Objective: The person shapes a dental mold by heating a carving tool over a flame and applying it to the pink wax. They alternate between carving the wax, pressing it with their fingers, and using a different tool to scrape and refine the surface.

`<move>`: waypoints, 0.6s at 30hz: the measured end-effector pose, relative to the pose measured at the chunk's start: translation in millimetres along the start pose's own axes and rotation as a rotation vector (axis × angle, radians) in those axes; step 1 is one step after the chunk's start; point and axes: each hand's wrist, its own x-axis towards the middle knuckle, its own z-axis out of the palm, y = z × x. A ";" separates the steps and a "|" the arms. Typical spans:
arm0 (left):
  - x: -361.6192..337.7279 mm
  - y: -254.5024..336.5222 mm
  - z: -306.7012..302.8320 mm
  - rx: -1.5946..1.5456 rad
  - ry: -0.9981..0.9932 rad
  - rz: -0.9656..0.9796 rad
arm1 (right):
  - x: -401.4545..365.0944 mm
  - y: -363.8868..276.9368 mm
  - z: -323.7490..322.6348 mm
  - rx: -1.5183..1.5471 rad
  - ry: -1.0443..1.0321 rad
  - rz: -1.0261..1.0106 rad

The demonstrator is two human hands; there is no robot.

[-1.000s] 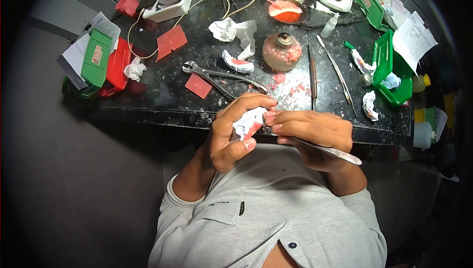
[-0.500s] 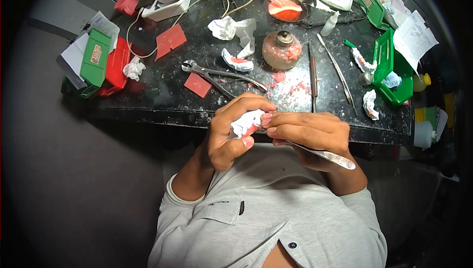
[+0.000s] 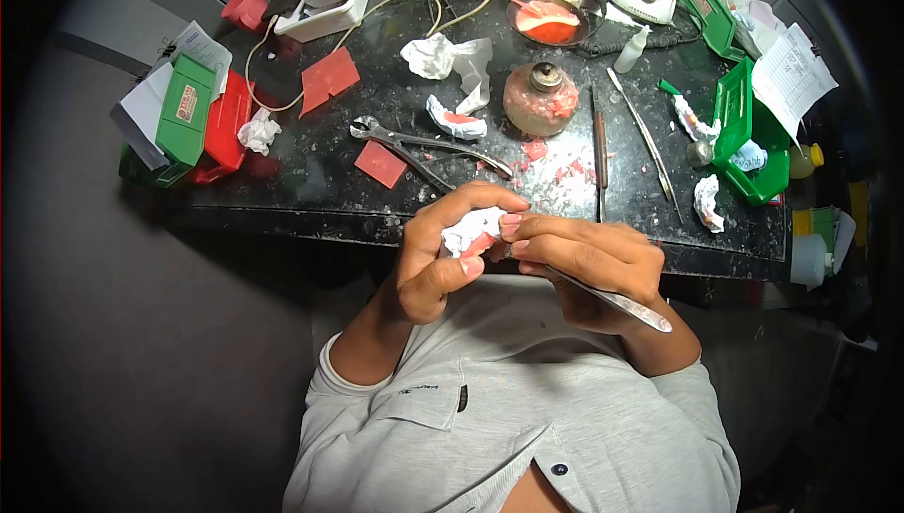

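Observation:
A white plaster dental cast (image 3: 470, 230) with pink wax along its lower side is held up in front of the bench edge. Thumb and fingers of my left hand (image 3: 431, 263) are closed around it. My right hand (image 3: 603, 263) is wrapped round a metal wax knife (image 3: 633, 307), whose flat end sticks out toward the lower right. The knife's other end is hidden by the fingers. My right fingertips meet the cast's right side.
On the dark bench (image 3: 311, 174) lie pliers (image 3: 414, 141), pink wax sheets (image 3: 380, 164), another cast (image 3: 456, 121), a spirit burner (image 3: 540, 98), slim tools (image 3: 601, 146) and a green box (image 3: 739, 127). A pan (image 3: 548, 23) with pink wax stands behind.
The knife's flat end has shifted slightly left and down with my right hand. My left hand keeps its hold on the cast. The whole view has shifted a little.

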 end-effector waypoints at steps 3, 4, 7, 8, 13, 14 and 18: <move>-2.0 7.2 0.6 -0.044 0.008 -0.089 | 0.1 -1.8 0.3 -0.022 -0.001 -0.001; -3.1 8.9 0.7 -0.073 0.014 -0.166 | 0.2 -2.5 0.9 -0.021 0.007 0.001; -3.9 4.7 2.4 -0.124 0.052 -0.171 | -0.5 -4.1 4.6 -0.044 0.027 -0.012; -3.4 3.2 3.3 -0.123 0.053 -0.170 | -1.2 -4.2 6.2 -0.069 0.039 -0.025; -1.9 -7.1 5.6 -0.148 0.082 -0.066 | -6.1 -0.8 16.2 -0.095 0.093 -0.062; -1.6 -7.9 6.1 -0.148 0.082 -0.065 | -7.4 -0.3 18.4 -0.096 0.128 -0.069; -0.6 -8.4 9.2 -0.124 0.115 -0.041 | -11.6 -1.6 21.1 -0.111 0.129 -0.058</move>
